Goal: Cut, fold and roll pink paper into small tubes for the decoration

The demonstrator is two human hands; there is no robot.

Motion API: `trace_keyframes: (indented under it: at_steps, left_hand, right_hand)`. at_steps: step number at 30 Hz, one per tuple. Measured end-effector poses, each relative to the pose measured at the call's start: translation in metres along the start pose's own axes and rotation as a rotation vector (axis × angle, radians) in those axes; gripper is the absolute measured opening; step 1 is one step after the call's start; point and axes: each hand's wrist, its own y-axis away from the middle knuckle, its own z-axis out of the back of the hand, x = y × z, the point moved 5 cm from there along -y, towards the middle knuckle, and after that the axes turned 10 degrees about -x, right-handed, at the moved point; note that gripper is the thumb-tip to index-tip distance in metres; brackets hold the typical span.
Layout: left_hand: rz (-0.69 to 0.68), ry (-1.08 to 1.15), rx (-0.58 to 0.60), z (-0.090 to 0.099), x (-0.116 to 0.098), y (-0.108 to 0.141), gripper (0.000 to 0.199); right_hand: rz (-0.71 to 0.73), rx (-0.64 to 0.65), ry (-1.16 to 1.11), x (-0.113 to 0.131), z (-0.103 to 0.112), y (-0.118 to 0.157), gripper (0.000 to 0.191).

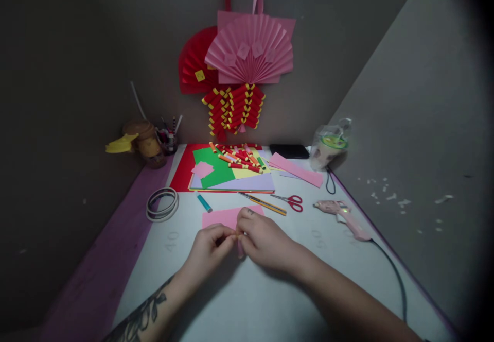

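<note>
Over the middle of the white work surface, my left hand (211, 249) and my right hand (264, 236) meet fingertip to fingertip. Both pinch a small pink paper piece (241, 250), which hangs down between them; a bit of yellow shows at the fingertips. Most of the piece is hidden by my fingers. Just behind my hands lies a flat pink paper sheet (221, 217), partly covered by my right hand. A yellow craft knife (266, 205) and red-handled scissors (293, 203) rest beyond my right hand. A teal tube (203, 202) lies beyond my left hand.
Rolls of tape (162, 204) sit at the left, a pink glue gun (343, 216) with a cord at the right. Behind are stacked coloured papers (219, 169) with several small paper rolls (245, 167), a phone (289, 151) and cups (330, 146). Paper fans (252, 48) hang on the wall.
</note>
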Motion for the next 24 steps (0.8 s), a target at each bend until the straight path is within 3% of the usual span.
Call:
trace_keyframes:
  at_steps: [8,17,24]
  left_hand:
    - [-0.081,-0.089,-0.112,0.002,-0.001,0.004,0.02]
    - [-0.056,0.01,-0.034,0.002,-0.005,0.002,0.022]
    - [-0.102,-0.036,-0.016,0.001,-0.001,0.001,0.02]
  right_hand:
    - [-0.005,-0.05,-0.018,0.002,-0.008,0.002,0.012]
    - [-0.007,-0.071,-0.036,0.0,0.002,0.001,0.012]
    - [0.026,-0.034,0.07,0.002,0.0,0.001,0.011]
